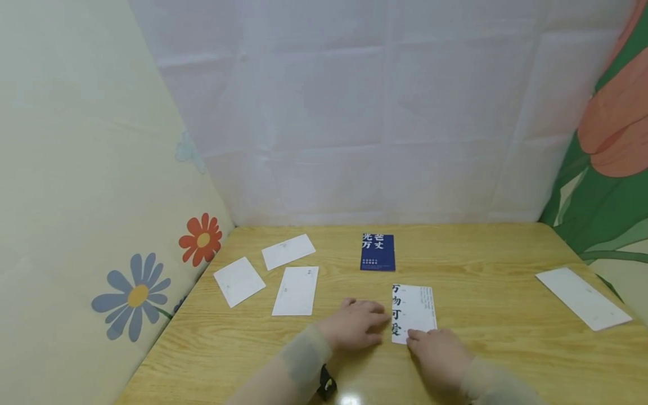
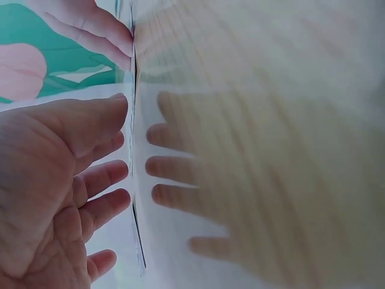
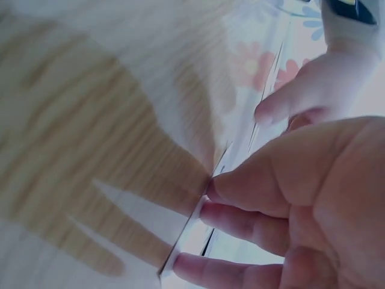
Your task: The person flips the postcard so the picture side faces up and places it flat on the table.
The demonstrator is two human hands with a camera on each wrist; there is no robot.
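A white card (image 1: 412,309) printed with large dark characters along its left side lies flat on the wooden table. My right hand (image 1: 439,355) rests on its lower right part. In the right wrist view, the thumb and fingertips (image 3: 186,263) of that hand press at the card's edge. Just left of the card, my left hand (image 1: 351,324) is held low over the table, fingers spread and holding nothing. Its fingertips (image 2: 114,171) hover close above the shiny tabletop in the left wrist view. Behind the white card lies a dark blue card (image 1: 377,259) with white characters.
Three pale cards lie at the left: a tilted one (image 1: 239,282), a back one (image 1: 288,252) and a nearer one (image 1: 296,291). Another pale card (image 1: 583,298) lies by the right edge. A white cloth (image 1: 379,112) hangs behind the table (image 1: 486,259).
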